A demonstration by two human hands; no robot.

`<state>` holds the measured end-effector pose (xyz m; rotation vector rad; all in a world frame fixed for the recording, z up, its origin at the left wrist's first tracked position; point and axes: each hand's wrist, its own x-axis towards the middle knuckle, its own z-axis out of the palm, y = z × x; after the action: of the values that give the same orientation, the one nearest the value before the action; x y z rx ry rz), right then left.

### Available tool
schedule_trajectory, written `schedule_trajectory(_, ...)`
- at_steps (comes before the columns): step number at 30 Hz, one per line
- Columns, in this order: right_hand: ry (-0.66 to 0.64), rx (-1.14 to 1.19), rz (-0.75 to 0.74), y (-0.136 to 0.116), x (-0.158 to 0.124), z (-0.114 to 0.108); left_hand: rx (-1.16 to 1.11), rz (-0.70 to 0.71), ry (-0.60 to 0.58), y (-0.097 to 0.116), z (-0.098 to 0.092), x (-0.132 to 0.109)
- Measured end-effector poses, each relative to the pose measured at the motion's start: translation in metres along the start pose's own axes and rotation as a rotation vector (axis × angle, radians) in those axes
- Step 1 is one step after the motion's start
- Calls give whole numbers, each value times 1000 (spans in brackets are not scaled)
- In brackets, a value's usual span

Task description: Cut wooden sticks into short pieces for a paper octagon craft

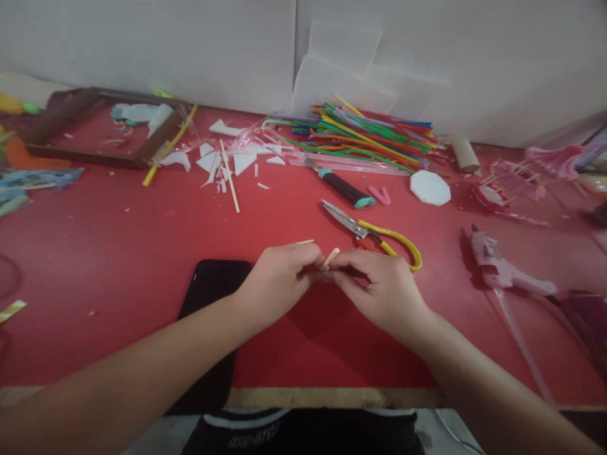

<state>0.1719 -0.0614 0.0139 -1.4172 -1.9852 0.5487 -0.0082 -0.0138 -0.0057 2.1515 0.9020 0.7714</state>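
In the head view, the left hand (277, 281) and the right hand (382, 287) are meeting fingertip to fingertip over the red table (118, 253). Both are pinching a short wooden stick (331, 258) tightly. The stick is sitting between them, its free end pointing up and away toward the scissors (374, 234), with both hands equally near. A black phone (213, 297) is lying under the left wrist.

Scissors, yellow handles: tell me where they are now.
Head view, right of centre: the scissors lie on the red table just beyond the right hand, which pinches a wooden stick, and before the black-handled cutter.
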Motion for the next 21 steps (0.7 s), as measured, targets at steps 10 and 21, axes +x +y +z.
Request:
schedule_trajectory(10,55,35,-19,0,-1,1,2,-40,-24,5,-1,2)
schedule_trajectory(21,-99,81,-79,7,3,-9,-18,-63,-44,0,-2,1)
